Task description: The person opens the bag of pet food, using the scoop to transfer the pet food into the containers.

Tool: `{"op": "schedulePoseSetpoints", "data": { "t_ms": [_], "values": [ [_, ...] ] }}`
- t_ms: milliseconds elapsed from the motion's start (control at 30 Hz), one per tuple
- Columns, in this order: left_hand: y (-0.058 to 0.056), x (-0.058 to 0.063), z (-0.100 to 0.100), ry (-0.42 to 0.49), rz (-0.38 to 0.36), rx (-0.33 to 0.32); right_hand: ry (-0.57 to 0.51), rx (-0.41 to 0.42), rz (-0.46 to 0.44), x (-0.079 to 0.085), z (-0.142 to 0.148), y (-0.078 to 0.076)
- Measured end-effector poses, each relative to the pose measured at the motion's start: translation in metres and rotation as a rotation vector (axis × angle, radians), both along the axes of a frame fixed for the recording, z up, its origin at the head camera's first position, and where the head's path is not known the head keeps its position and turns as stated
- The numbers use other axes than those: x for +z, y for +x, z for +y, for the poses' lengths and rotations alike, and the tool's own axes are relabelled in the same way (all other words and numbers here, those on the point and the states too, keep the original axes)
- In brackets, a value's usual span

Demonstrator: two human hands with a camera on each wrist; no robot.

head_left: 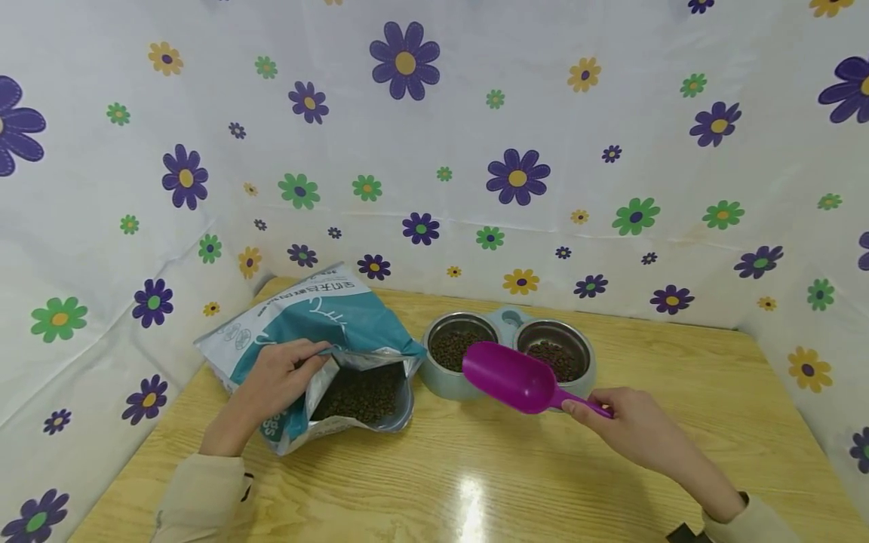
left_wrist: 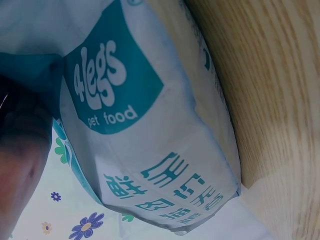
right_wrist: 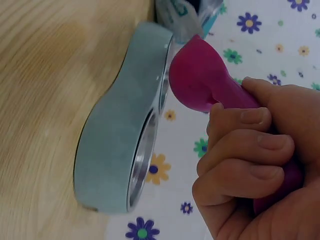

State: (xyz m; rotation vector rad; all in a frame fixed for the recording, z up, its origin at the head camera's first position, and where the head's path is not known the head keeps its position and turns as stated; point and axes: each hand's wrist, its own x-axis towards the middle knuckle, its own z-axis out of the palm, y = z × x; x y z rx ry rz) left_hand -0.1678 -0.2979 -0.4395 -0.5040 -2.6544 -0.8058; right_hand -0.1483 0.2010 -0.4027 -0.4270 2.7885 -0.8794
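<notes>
A teal and white pet food bag lies on its side, its mouth open toward the front right, with brown kibble inside. My left hand pinches the upper edge of that mouth. Curled around the handle of a magenta scoop are the fingers of my right hand. No kibble shows in the scoop, which is held above the front of a pale blue double bowl. Kibble lies in both the left steel bowl and the right steel bowl. The right wrist view shows the scoop apart from the bowl stand.
All of this stands on a wooden table with light grain. A white cloth printed with flowers hangs behind the table and along both sides. The bag is close to the left end of the bowl stand.
</notes>
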Motion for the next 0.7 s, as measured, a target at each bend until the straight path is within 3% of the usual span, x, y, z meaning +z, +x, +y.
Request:
{"op": "schedulePoseSetpoints", "data": {
  "t_ms": [433, 700],
  "values": [
    [-0.004, 0.005, 0.000, 0.007, -0.002, -0.010, -0.027, 0.241, 0.065, -0.007, -0.068, 0.005],
    [-0.006, 0.007, -0.001, -0.001, -0.015, -0.006, 0.049, 0.187, 0.049, 0.002, -0.102, 0.013]
  ]
}}
